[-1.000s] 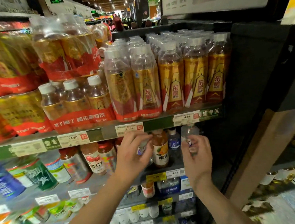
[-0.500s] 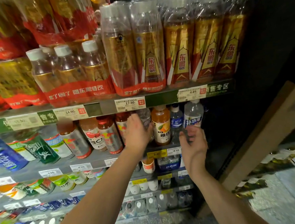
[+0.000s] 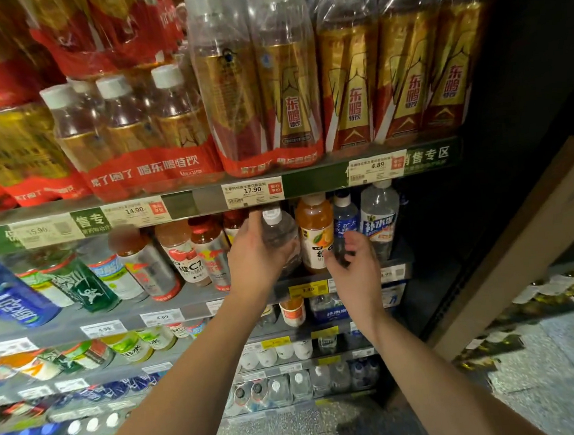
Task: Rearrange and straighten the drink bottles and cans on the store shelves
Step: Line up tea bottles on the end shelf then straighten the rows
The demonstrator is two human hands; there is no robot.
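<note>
1. The fingers [image 3: 255, 220] of the left hand [image 3: 252, 254] were curled round a clear bottle [image 3: 280, 238], gripping its left side from the neck down to the body.
2. The right hand [image 3: 354, 267] was held with its fingers loosely spread and slightly bent, gripping nothing. Its fingertips [image 3: 338, 254] sat in front of the lower part of a blue-labelled bottle [image 3: 346, 219]; whether they touched it could not be told.
3. The clear bottle stood on the second shelf [image 3: 196, 303], just under the price strip of the top shelf [image 3: 310, 184]. Its long axis ran nearly straight up and down, with the white cap [image 3: 271, 215] pointing up and leaning slightly to the left.
4. Just to its right stood an orange juice bottle [image 3: 316, 232], upright, cap up. Right of that came the blue-labelled bottle and then a clear bottle with a blue and white label [image 3: 380, 220], both upright.
5. To the left of the held bottle, a row of red-capped bottles [image 3: 209, 251] stood with caps up, appearing to lean left towards the edge of the wide-angle view.
6. The top shelf carried shrink-wrapped packs of gold and red bottles [image 3: 350, 75], all upright.
7. Lower shelves held more small bottles [image 3: 302, 384], blurred and hard to make out.
</note>
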